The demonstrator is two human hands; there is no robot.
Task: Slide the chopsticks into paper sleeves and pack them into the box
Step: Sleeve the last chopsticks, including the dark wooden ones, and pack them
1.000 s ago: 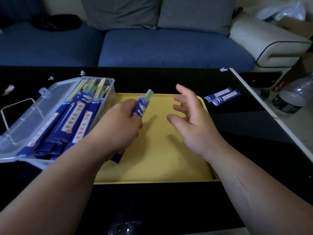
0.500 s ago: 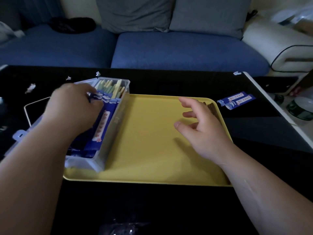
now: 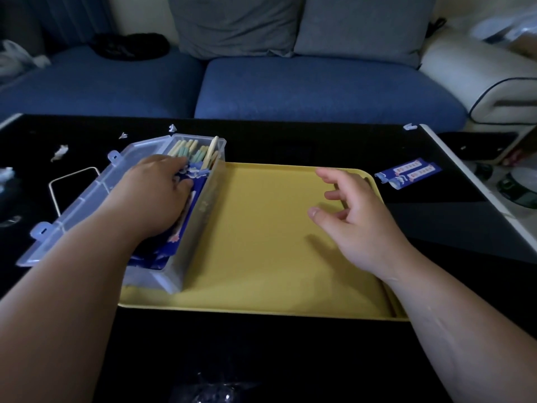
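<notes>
1. Sofa [image 3: 319, 88]: blue, across the upper frame, with grey cushions [image 3: 232, 24] set against its back.
2. Table [image 3: 276, 359]: black and glossy, filling the middle and lower frame.
3. Tray [image 3: 261, 242]: yellow, laid flat at the frame's centre on the table. Most of its floor is seen bare.
4. Box [image 3: 200, 207]: clear plastic, set at a slant at centre left. Its near right corner is rested on the tray's left edge. Its lid [image 3: 87, 193] is folded open to the left onto the table.
5. Left hand [image 3: 157, 193]: placed palm down inside the box, fingers laid fairly straight along the packed bundle. Whether a pair is pinched beneath them cannot be told.
6. Right hand [image 3: 357, 219]: held over the tray's right half, fingers spread wide and loosely bent, nothing held.
7. Chopsticks [image 3: 191, 151]: packed in blue printed sleeves inside the box. Pale yellow and green tips are seen sticking out at the box's far end. The sleeved lengths are mostly covered by the left hand.
8. Empty sleeves [image 3: 408, 176]: two noted, blue, laid side by side on the table just beyond the tray's upper right corner.
9. Paper scraps [image 3: 59, 151]: white bits scattered on the table at upper left, apart from the box.
</notes>
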